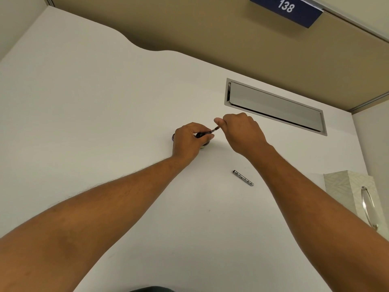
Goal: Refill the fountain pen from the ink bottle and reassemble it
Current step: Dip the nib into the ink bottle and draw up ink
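1. We note a white desk (105, 123) that carries every item listed below.
2. We find the left hand (187, 140) far out over the desk, its fingers curled round a dark pen section (203, 134), which it pinches near the end.
3. Under and behind that hand we see a dark bottle (205, 145), mostly hidden; we cannot tell whether it is capped.
4. The pen section runs up and to the right, and its thin far end (215, 129) meets the right hand.
5. The right hand (242, 131) is curled, thumb and fingers pinching that thin end; both hands hold the one pen piece between them, just above the bottle.
6. Nearer us and to the right, a chrome barrel (243, 178) lies flat on the desk, well apart from both hands.
7. Beyond the right hand, a grey cable flap (275, 106) sits in the desk.
8. At the right edge stands a patterned box (345, 186).
9. A blue sign (286, 9) reads 138.
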The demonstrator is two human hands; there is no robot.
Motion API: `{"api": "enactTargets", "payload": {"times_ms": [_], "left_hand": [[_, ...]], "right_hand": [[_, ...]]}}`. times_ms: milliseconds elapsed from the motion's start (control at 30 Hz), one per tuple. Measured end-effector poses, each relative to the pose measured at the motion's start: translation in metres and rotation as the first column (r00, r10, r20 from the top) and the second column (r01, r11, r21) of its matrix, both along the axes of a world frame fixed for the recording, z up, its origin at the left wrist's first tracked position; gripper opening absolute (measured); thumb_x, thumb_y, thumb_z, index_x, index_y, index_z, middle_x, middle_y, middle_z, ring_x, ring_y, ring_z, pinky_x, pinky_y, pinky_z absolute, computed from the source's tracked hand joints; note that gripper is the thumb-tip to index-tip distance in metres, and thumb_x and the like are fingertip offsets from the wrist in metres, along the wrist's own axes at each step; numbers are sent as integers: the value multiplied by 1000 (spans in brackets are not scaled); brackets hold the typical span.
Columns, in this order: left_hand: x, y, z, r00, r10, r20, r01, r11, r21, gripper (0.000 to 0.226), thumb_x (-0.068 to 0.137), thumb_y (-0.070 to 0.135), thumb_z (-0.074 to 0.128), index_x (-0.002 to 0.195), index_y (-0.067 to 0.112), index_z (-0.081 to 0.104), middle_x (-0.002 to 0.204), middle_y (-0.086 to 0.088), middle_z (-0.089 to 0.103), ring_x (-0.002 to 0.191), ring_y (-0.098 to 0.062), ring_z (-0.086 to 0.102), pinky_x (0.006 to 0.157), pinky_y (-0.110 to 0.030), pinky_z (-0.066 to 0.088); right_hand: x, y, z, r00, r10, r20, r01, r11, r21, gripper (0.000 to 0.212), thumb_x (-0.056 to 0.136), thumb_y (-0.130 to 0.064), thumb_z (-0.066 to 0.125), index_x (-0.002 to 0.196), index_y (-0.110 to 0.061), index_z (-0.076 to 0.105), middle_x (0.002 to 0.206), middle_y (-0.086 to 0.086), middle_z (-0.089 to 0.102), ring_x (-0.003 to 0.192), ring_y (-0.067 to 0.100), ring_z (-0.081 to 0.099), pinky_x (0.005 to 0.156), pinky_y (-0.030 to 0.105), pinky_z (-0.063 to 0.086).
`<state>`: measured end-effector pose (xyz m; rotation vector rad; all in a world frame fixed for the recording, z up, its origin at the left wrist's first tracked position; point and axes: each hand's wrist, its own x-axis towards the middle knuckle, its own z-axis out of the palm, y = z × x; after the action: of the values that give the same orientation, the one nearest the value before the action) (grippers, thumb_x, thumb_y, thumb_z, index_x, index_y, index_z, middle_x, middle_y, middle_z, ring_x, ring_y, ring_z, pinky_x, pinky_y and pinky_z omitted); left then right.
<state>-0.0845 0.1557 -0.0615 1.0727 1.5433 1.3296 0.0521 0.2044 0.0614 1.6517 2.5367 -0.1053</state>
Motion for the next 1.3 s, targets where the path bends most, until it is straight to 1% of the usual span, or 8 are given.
{"api": "enactTargets", "payload": {"times_ms": [167, 467, 600, 700, 900, 1033, 1167, 1300], "left_hand": [[0, 0, 1, 1000, 4, -16, -4, 1000, -6, 12, 83, 16, 89, 93, 11, 85, 87, 0, 79, 74, -3, 69, 64, -9, 49], [-1, -1, 3, 999, 0, 33, 1, 1000, -15, 12, 83, 13, 88, 94, 8, 85, 89, -4, 79, 73, -9, 71, 62, -13, 54], [0, -1, 3, 1000, 13, 4, -13, 1000, -8, 14, 83, 15, 89, 96, 10, 86, 91, -3, 80, 80, -13, 73, 65, -12, 53], [0, -1, 1, 1000, 8, -4, -8, 1000, -8, 13, 83, 15, 89, 95, 10, 86, 90, -3, 80, 79, -10, 72, 65, -12, 52], [0, -1, 2, 1000, 0, 2, 0, 1000, -21, 13, 83, 14, 88, 95, 10, 85, 88, 2, 78, 71, 7, 68, 63, -7, 50], [-1, -2, 5, 999, -6, 32, 7, 1000, -23, 13, 84, 13, 88, 96, 10, 85, 88, 1, 78, 69, -1, 70, 62, -13, 54], [-1, -2, 5, 1000, 1, 13, -1, 1000, -18, 13, 84, 14, 88, 95, 9, 85, 91, -4, 80, 77, -14, 74, 64, -15, 55], [0, -2, 4, 1000, 4, 3, -4, 1000, -12, 11, 84, 14, 87, 93, 11, 85, 90, -4, 81, 79, -15, 73, 63, -11, 51]], "right_hand": [[6, 3, 12, 983, 31, -183, -59, 987, -151, 27, 102, -40, 62, 111, -15, 68, 100, 4, 73, 90, 29, 65, 77, 41, 56], [-2, 2, 12, 996, -72, -54, 65, 991, -117, 52, 107, -51, 45, 75, -13, 59, 78, 12, 61, 79, 39, 61, 64, 38, 42], [2, 0, 19, 984, 21, -179, -48, 988, -148, 25, 101, -39, 65, 107, -16, 72, 97, 4, 74, 88, 29, 66, 78, 41, 56], [0, 0, 18, 977, 38, -208, -69, 987, -143, 13, 101, -24, 65, 97, -13, 72, 91, 6, 75, 84, 29, 70, 76, 44, 59], [-8, 0, 1, 998, 48, 37, -50, 998, 38, 24, 108, -30, 54, 109, -13, 71, 81, 6, 53, 83, 40, 63, 64, 37, 39], [-6, -1, 5, 999, -3, -47, 3, 1000, -2, 36, 104, -47, 56, 102, -13, 67, 84, 5, 56, 77, 33, 55, 65, 37, 40], [-2, -1, 11, 994, 67, -83, -68, 998, -5, 17, 102, -29, 65, 100, -12, 68, 91, 11, 72, 80, 35, 65, 67, 39, 51], [-3, -6, 5, 985, 167, 47, -171, 979, 110, 11, 102, -12, 65, 105, -8, 75, 85, 15, 70, 78, 41, 67, 60, 36, 40]]}}
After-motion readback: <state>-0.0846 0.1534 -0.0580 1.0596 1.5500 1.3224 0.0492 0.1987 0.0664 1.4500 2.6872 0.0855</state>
